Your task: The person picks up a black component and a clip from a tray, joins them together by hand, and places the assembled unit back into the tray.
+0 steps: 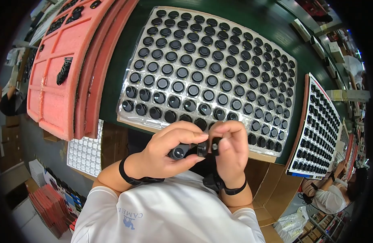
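Observation:
In front of my chest, my left hand (164, 152) is closed around a black cylindrical part (177, 153) with a glossy, lens-like end. Between its thumb and fingertips sits a black ring-shaped piece (202, 149). Close beside it, my right hand (232, 152) pinches a small black piece (215, 142), partly hidden by the fingers; its kind I cannot make out. Just beyond both hands lies a clear plastic tray (125, 118) with rows of round black parts (182, 72). The nearest rows show shiny domed tops, the others flat matte ones.
Stacked pink foam trays (52, 89) stand at the left, a few black parts on top. Another tray of black parts (316, 133) is at the right. A white celled tray (84, 152) sits lower left, a cardboard box (271, 194) lower right. A co-worker (334, 194) sits far right.

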Action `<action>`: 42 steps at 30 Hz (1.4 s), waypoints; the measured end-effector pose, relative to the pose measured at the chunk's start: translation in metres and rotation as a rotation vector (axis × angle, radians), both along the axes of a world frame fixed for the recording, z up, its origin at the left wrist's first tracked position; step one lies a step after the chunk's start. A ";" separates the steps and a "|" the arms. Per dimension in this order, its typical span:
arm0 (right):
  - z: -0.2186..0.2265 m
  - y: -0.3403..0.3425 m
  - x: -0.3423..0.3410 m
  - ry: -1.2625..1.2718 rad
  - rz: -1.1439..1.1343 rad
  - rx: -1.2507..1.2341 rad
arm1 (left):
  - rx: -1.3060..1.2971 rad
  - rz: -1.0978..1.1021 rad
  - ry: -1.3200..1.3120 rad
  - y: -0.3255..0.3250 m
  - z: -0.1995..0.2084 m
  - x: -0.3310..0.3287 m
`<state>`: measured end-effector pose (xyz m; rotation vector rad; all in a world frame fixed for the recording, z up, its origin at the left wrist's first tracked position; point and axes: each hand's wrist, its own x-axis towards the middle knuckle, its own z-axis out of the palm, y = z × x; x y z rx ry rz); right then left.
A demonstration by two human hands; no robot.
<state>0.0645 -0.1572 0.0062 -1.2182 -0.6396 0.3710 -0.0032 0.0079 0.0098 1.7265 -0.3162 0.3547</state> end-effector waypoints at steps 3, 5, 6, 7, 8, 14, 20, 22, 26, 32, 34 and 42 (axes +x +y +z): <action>0.001 -0.002 0.000 0.308 0.049 0.152 | 0.002 -0.005 -0.001 0.000 0.001 0.000; 0.002 0.003 -0.002 0.053 -0.010 0.005 | 0.035 0.003 -0.015 -0.001 0.002 0.001; 0.002 0.005 -0.002 -0.075 -0.040 -0.068 | 0.036 0.004 -0.014 -0.001 0.002 0.001; 0.001 0.004 -0.001 -0.075 -0.039 -0.067 | -0.011 -0.012 0.005 0.000 0.002 0.000; 0.000 0.002 0.003 0.061 0.016 0.020 | -0.059 -0.030 0.024 0.001 0.001 0.000; -0.001 0.000 0.007 0.315 0.131 0.223 | -0.155 -0.083 0.087 0.003 0.004 0.001; -0.003 0.002 0.006 0.301 0.108 0.257 | -0.410 -0.096 0.211 0.005 -0.004 0.001; -0.004 0.002 0.006 0.292 0.115 0.266 | -0.438 -0.100 0.242 0.005 -0.005 0.000; -0.003 0.001 0.005 0.306 0.111 0.246 | -0.438 -0.077 0.240 0.004 -0.007 0.000; -0.001 0.001 0.007 0.244 0.074 0.243 | -0.402 -0.067 0.238 0.005 -0.008 -0.001; -0.001 0.000 0.007 0.154 0.042 0.251 | -0.388 -0.056 0.238 0.005 -0.007 -0.001; 0.002 -0.001 0.006 -0.214 -0.050 -0.131 | -0.191 -0.028 0.006 0.003 -0.006 0.005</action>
